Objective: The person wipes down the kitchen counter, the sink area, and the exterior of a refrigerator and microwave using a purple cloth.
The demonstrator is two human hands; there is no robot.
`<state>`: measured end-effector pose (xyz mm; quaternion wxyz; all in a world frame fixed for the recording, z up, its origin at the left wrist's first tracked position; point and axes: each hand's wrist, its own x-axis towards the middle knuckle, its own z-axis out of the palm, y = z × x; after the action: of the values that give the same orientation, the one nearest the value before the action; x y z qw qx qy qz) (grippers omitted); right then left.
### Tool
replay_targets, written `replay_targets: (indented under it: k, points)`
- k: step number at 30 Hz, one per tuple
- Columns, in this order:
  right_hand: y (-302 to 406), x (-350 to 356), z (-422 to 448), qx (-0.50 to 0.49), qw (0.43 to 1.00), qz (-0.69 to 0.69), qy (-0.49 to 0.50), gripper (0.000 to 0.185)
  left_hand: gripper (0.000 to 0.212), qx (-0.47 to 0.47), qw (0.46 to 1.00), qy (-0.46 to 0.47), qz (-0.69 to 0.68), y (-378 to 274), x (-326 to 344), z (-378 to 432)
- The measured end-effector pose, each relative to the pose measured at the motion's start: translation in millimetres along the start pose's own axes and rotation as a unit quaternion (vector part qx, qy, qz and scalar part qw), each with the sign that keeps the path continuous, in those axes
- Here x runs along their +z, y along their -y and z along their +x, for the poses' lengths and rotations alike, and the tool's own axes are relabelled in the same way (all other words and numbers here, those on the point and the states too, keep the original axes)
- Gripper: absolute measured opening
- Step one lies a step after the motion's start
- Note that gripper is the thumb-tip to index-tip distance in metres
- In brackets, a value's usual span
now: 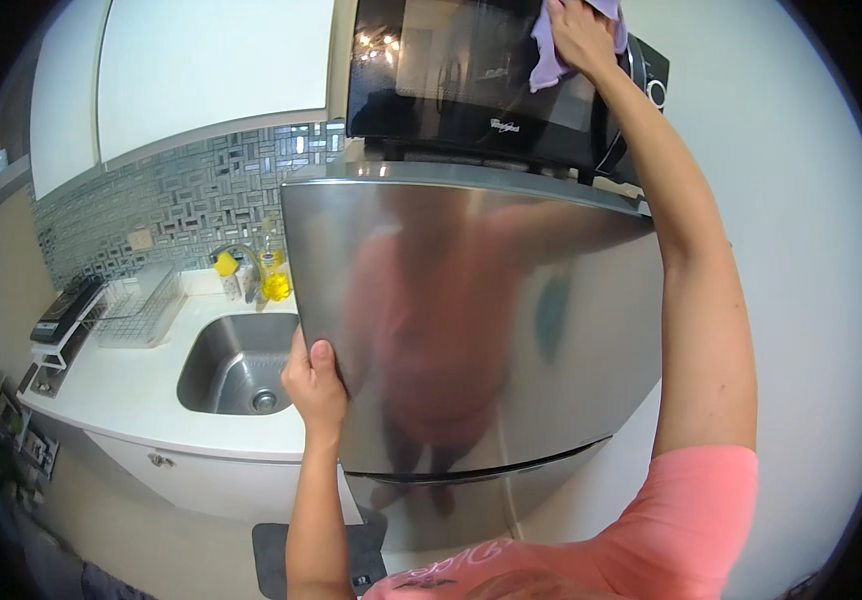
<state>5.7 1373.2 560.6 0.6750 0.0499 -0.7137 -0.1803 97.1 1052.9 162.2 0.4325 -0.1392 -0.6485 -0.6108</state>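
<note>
Up at the top of the view, my right hand (585, 34) presses a purple cloth (549, 60) against the front of a black Whirlpool microwave oven (468, 124), close to its door handle (611, 154). The microwave stands on top of a stainless-steel refrigerator (588, 360). My left hand (318, 382) grips the left edge of the refrigerator's upper door, thumb on the front face and fingers around the side. My body is mirrored in the shiny door. Part of the cloth is hidden under my right hand.
Left of the refrigerator, a white countertop (131, 382) holds a steel sink (240, 367), a wire dish rack (135, 307), a bottle of yellow liquid (275, 274) and a black cooktop (67, 307). White wall cabinets (213, 60) hang above. A dark mat (270, 559) lies on the floor.
</note>
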Motion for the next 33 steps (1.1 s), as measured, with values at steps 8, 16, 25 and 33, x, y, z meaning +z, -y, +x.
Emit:
replay_targets:
  k: [8, 16, 25, 33]
  points:
    - [158, -32, 21, -0.179, 0.946, 0.208, 0.175, 0.033, 0.056, 0.015, 1.000, 0.015, 0.017, 3, -13, 6]
    - [130, -4, -14, -0.542, 0.811, 0.207, 0.072, 0.051, 0.059, 0.020, 1.000, 0.024, 0.006, 0, -12, 7]
    - [160, -51, 40, -0.205, 0.945, 0.185, 0.175, 0.038, 0.057, 0.012, 1.000, 0.003, 0.005, 2, -12, 8]
    - [131, -7, -36, -0.532, 0.834, 0.144, 0.039, 0.063, 0.057, 0.021, 1.000, 0.006, 0.021, -3, -14, 6]
